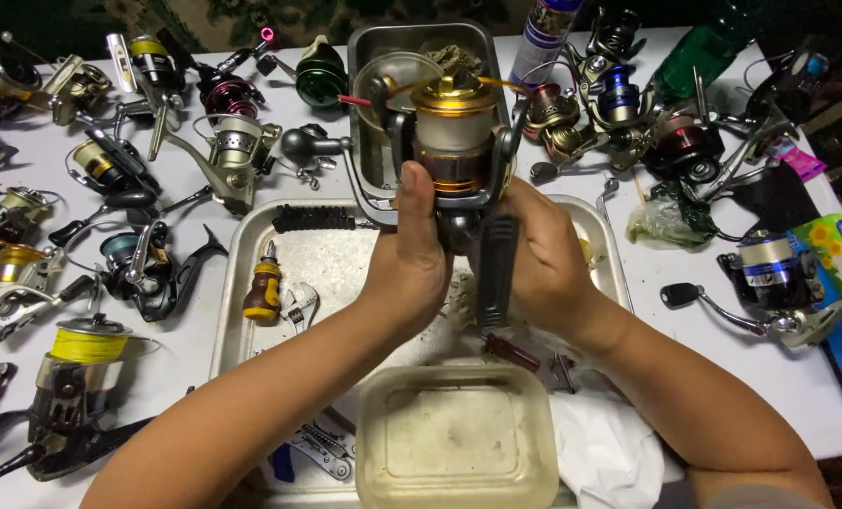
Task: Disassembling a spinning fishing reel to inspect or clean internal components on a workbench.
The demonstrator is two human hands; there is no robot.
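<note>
Reel body (459, 221) behind both hands (478, 259); plastic tub (454, 443) cropped by bottom edge.

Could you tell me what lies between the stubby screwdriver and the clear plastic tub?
In the head view, the left forearm crosses between the stubby screwdriver and clear plastic tub.

We see a white bench (195, 339) crowded w/ spinning reels. At frame left, one w/ a yellow-line spool (86, 344); above it a black reel (143, 269) & a silver one (232, 151). Upper right, a blue-spool reel (619, 94); far right, a blue-banded reel (770, 273). Centre: a steel tray (237, 283) holding a small yellow-handled screwdriver (264, 290) & a little wrench (301, 306). Bottom centre, a cloudy plastic tub (454, 438), white cloth (605, 443) just right of it. Upper centre, a deeper metal pan (369, 113). Top, a spray can (544, 38).
</note>
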